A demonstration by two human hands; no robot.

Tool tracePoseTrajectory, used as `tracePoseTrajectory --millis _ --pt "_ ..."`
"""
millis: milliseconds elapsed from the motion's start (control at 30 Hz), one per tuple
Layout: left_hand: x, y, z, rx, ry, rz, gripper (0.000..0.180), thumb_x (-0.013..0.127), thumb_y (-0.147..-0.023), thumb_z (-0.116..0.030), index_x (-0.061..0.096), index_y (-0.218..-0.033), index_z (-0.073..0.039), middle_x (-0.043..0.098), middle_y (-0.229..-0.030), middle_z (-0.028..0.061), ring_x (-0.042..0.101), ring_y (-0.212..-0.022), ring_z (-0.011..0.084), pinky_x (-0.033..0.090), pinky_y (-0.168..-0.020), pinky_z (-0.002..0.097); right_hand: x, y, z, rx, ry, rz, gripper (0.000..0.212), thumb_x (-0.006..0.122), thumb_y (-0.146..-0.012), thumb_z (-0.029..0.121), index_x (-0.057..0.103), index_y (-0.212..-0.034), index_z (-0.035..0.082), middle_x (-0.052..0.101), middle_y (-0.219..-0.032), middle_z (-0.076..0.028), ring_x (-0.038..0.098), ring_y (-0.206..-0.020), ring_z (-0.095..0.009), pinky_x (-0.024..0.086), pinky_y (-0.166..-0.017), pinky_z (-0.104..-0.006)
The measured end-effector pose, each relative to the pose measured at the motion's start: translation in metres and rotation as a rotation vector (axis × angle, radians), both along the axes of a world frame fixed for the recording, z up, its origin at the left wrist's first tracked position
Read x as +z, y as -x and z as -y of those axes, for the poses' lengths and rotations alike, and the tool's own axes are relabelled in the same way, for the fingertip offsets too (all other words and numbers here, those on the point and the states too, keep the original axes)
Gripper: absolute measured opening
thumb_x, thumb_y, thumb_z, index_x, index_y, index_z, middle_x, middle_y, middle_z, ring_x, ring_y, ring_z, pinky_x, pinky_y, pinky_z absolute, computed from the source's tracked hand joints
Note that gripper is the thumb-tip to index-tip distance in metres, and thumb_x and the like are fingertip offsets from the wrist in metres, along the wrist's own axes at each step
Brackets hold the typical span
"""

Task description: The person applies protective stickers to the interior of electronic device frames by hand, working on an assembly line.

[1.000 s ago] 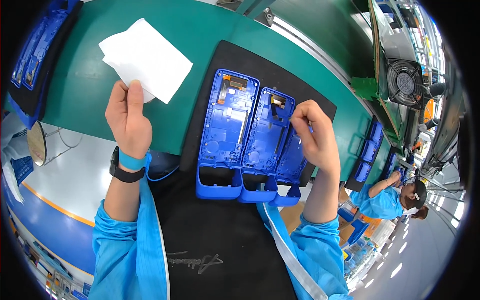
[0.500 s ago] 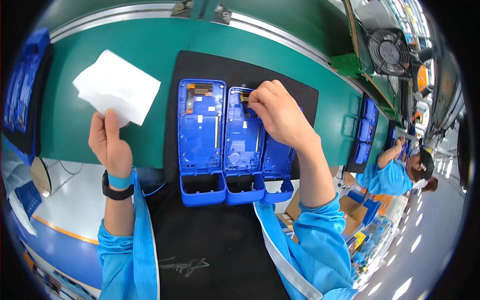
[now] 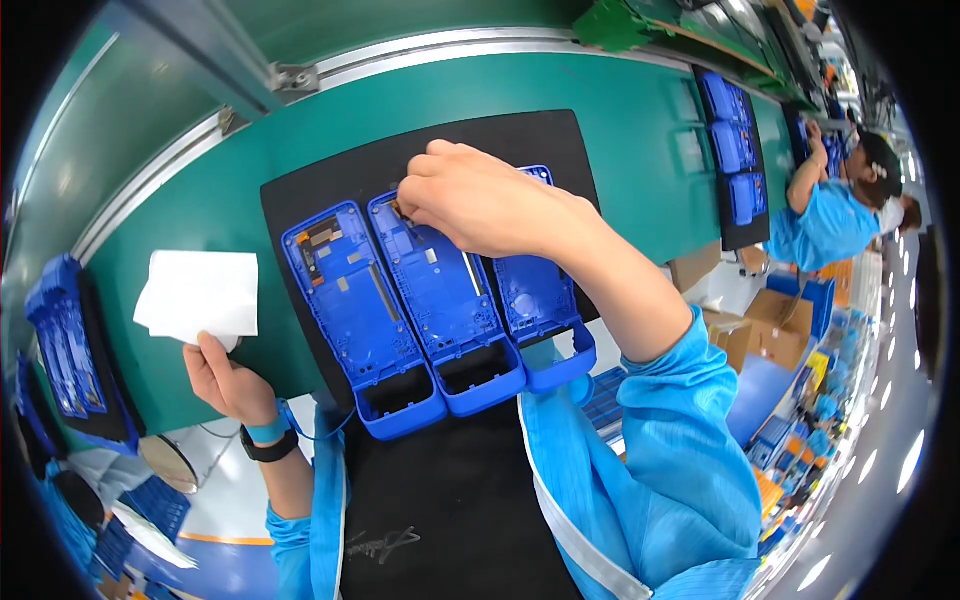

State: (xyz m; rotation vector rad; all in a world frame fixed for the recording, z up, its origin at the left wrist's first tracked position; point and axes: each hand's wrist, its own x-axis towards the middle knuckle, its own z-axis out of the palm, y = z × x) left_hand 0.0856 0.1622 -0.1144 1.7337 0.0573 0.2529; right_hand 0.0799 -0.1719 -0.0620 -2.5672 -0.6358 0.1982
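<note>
Between the thumb and fingers of my left hand (image 3: pixel 228 388) is white paper (image 3: pixel 200 293), which looks like more than one sheet, held over the green bench. My right hand (image 3: pixel 478 200) reaches across to the top end of the middle blue plastic housing (image 3: pixel 447 295), fingers pinched together and pointing down into it. What the fingertips grip is hidden. To the left lies another blue housing (image 3: pixel 352 310) with an orange-and-dark flex cable (image 3: pixel 318 243) near its top. The right-hand blue housing (image 3: pixel 537 295) is partly covered by my right wrist and forearm.
The three housings lie on a black mat (image 3: pixel 300 190) on the green bench (image 3: pixel 440 95). More blue housings sit on a dark mat at the left (image 3: pixel 70 340) and right (image 3: pixel 735 140). A co-worker in a blue top (image 3: pixel 825 215) works at far right, near cardboard boxes (image 3: pixel 775 325).
The view has turned, so the bench and housings appear tilted. My right hand stays at the top of the middle housing, its forearm now slanting more across. The left hand still holds the paper.
</note>
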Motion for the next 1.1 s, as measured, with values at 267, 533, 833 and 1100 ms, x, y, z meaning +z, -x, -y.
tracePoseTrajectory --millis 267,533,833,1100 --pt "0.0038 0.0003 0.0022 0.008 -0.095 0.01 0.028 0.043 -0.103 -0.02 0.052 -0.085 -0.001 0.059 -0.078 0.0052 0.051 -0.069 0.0083 0.04 -0.063 0.0222 -0.0032 -0.0001 -0.0006 -0.032 -0.019 -0.014 0.011 0.06 -0.089 0.014 0.065 -0.087 0.003 0.06 -0.084 -0.009 0.054 -0.086 -0.025 0.045 -0.082 -0.0368" --pt "0.0008 -0.0001 0.0018 -0.007 -0.006 -0.01 0.027 0.046 -0.102 -0.023 0.056 -0.091 -0.001 0.055 -0.08 0.0016 0.043 -0.071 0.0076 0.034 -0.064 0.0238 -0.0008 -0.0014 -0.0023 -0.022 0.017 -0.032 0.013 0.059 -0.089 0.015 0.064 -0.085 0.004 0.06 -0.084 -0.009 0.054 -0.087 -0.026 0.044 -0.082 -0.0375" --pt "0.0042 -0.0003 0.0062 0.002 -0.02 -0.003 0.028 0.046 -0.102 -0.023 0.057 -0.091 0.0 0.056 -0.079 0.0018 0.044 -0.071 0.0077 0.034 -0.064 0.0236 0.0027 -0.0028 -0.0031 -0.018 0.046 -0.045 0.011 0.06 -0.088 0.014 0.065 -0.085 0.004 0.061 -0.086 -0.008 0.055 -0.089 -0.025 0.044 -0.082 -0.037" --pt "0.0026 0.0 0.0023 -0.033 -0.031 0.006 0.026 0.042 -0.103 -0.018 0.053 -0.087 -0.001 0.062 -0.08 0.007 0.056 -0.072 0.0091 0.044 -0.064 0.0218 -0.0025 0.004 -0.0009 -0.056 0.016 0.039 0.012 0.062 -0.087 0.015 0.065 -0.085 0.003 0.061 -0.085 -0.009 0.055 -0.089 -0.026 0.045 -0.084 -0.0375"
